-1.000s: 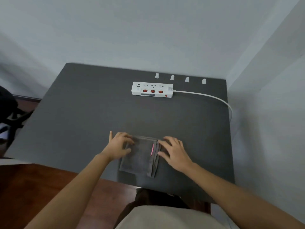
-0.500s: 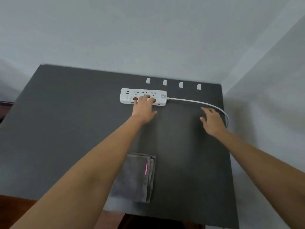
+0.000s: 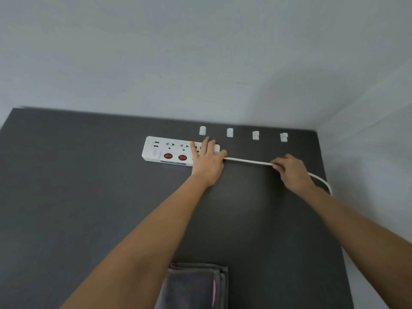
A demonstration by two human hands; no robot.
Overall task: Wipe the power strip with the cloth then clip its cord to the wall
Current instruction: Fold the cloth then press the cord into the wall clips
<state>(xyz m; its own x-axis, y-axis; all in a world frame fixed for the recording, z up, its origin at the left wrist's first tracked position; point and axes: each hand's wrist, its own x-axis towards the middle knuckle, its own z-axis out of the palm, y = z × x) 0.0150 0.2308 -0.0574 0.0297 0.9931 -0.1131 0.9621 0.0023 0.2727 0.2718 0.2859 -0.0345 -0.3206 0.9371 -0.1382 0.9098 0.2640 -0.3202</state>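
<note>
Dark table (image 3: pixel 66 197) is carrying the power strip (image 3: pixel 165 150) near its far edge. Left grip (image 3: pixel 207 159) is pressing flat on it; right grip (image 3: pixel 289 170) is pinching the bendy, light cord (image 3: pixel 247 161).

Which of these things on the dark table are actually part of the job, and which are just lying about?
Part of the job:
power strip
white cord
four white clips
folded grey cloth
left hand, right hand

Just lying about:
nothing else in view
</note>
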